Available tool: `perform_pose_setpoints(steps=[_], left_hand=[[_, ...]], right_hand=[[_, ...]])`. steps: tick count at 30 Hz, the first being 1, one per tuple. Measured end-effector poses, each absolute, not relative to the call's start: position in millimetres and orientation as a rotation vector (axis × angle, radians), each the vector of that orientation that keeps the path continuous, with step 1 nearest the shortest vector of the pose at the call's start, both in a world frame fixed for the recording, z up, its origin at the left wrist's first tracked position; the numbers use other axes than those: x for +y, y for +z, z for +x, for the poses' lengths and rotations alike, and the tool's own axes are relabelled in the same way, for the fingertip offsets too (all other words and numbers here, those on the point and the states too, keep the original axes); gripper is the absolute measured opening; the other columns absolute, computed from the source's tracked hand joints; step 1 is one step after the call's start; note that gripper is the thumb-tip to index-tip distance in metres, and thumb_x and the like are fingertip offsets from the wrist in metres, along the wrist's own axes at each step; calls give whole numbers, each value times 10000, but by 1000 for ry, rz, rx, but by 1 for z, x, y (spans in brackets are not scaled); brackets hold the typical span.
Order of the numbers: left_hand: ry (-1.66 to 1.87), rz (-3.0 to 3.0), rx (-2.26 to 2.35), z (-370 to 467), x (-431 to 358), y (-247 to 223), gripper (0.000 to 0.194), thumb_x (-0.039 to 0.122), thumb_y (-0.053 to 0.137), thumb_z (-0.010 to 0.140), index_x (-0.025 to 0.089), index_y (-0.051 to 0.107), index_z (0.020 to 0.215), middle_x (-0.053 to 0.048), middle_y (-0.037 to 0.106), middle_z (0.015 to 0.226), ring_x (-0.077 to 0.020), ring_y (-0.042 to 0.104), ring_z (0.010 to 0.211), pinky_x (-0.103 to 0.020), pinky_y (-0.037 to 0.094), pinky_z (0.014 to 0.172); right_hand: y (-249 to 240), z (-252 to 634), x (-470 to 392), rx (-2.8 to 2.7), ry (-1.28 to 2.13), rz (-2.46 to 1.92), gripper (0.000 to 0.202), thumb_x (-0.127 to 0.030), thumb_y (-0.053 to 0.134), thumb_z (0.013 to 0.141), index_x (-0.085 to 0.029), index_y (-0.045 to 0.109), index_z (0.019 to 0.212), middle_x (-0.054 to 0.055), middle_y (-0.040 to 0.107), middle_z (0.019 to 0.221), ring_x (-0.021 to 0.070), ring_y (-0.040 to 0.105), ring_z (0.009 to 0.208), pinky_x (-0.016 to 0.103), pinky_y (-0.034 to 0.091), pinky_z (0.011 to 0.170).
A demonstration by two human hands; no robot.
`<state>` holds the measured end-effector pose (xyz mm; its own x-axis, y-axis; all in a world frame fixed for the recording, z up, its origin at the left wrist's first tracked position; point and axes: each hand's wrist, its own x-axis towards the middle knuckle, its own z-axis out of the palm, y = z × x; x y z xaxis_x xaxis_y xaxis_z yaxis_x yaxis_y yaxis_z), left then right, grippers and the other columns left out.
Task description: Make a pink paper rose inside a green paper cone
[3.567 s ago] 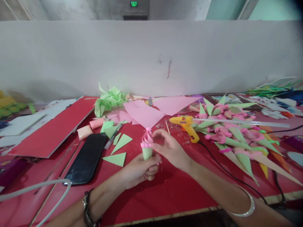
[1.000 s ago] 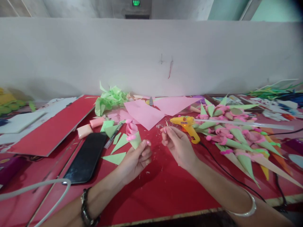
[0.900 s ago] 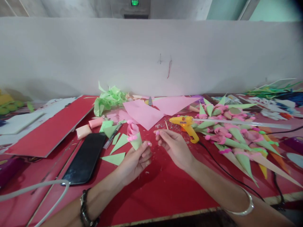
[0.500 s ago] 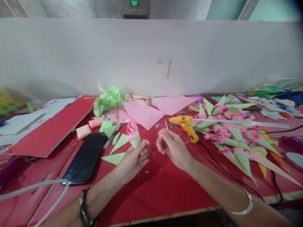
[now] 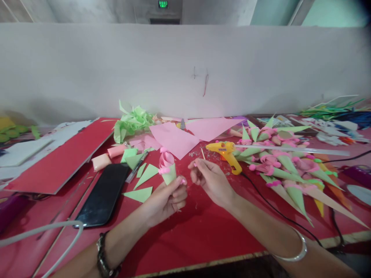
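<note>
My left hand [image 5: 169, 199] is closed around the lower part of a green paper cone [image 5: 169, 175], which has a pink paper curl [image 5: 166, 157] and pink clay at its top. A small pink bit [image 5: 182, 181] shows at the fingertips of that hand. Just across from it, my right hand [image 5: 210, 175] is pinched, with a tiny pink piece [image 5: 195, 165] between thumb and forefinger. The two hands are apart. Behind my right hand lies a yellow glue gun [image 5: 226, 152] with a long clear glue stick.
Many paper cone flowers [image 5: 286, 166] are piled at the right. Pink paper sheets [image 5: 175, 139] and crumpled green paper [image 5: 135, 121] lie at the back. A black phone [image 5: 102, 195], green paper pieces [image 5: 147, 174] and a red board [image 5: 66, 158] are at the left. The gun's cord runs right.
My left hand has turned a little and moved slightly right with the cone. My right hand stays nearly in place, still pinched. The whole view has shifted slightly.
</note>
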<state>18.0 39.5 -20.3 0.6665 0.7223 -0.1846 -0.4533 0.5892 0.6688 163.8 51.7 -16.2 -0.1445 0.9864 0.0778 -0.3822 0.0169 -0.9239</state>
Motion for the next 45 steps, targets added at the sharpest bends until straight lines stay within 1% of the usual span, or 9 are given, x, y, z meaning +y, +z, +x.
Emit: perform_pose_setpoints(steps=[2,4,8,11,18,28,36,40,45], left_hand=[[703,625,455,18,39,-21,190,304,556,768,134,491,711,80,276,495,-20,229,417,-132,236,420],[695,612,437,18,39,-21,191,295,544,777,132,487,697,77,288,492,-18,239,413,-133,240,421],[669,578,417,18,38,-22,190,267,528,789,126,472,674,73,317,490,-14,240,405,-133,223,415],[646,572,421,19,39,-23,198,255,526,789,123,458,657,72,317,481,-17,249,410,-139,214,418],[583,578,495,22,38,-26,153,232,502,800,117,474,704,69,327,487,-17,257,415,-145,221,432],[565,608,462,23,36,-25,187,246,545,768,146,421,670,75,333,478,-18,258,406,-145,207,421],[490,665,528,23,34,-24,226,287,602,717,145,430,685,83,294,475,-22,229,416,-151,166,418],[478,690,583,24,33,-23,252,290,610,709,156,402,661,81,284,485,-29,235,428,-166,175,427],[473,732,616,25,32,-22,257,315,618,696,150,425,656,81,281,474,-30,226,430,-169,174,426]], right_hand=[[-17,164,51,-1047,1407,-799,144,-300,566,735,-174,572,665,-64,473,486,41,382,452,178,295,448],[-17,165,52,-1042,1378,-812,69,-242,624,684,-182,591,688,-61,503,560,41,403,501,178,323,490],[-19,165,53,-1078,1340,-873,137,-231,617,689,-205,651,819,-17,598,733,72,491,646,209,391,622],[-19,165,53,-1044,1335,-848,161,-226,602,701,-216,656,853,-1,628,787,92,538,721,236,423,704],[-10,163,46,-1313,1146,-866,58,-208,589,711,-200,625,756,-25,600,673,75,530,584,198,449,553],[-10,160,44,-1517,983,-812,68,-145,548,725,-196,584,751,-15,534,750,88,525,691,214,451,626],[-11,159,43,-1454,1114,-806,52,-188,576,709,-205,529,724,-28,489,721,87,485,661,203,422,561],[-14,158,46,-1351,1219,-826,174,-175,603,681,-209,494,812,-18,483,803,96,486,766,208,428,645],[-13,158,46,-1347,1452,-757,228,-214,576,719,-196,507,936,21,539,916,116,512,860,250,422,753]])
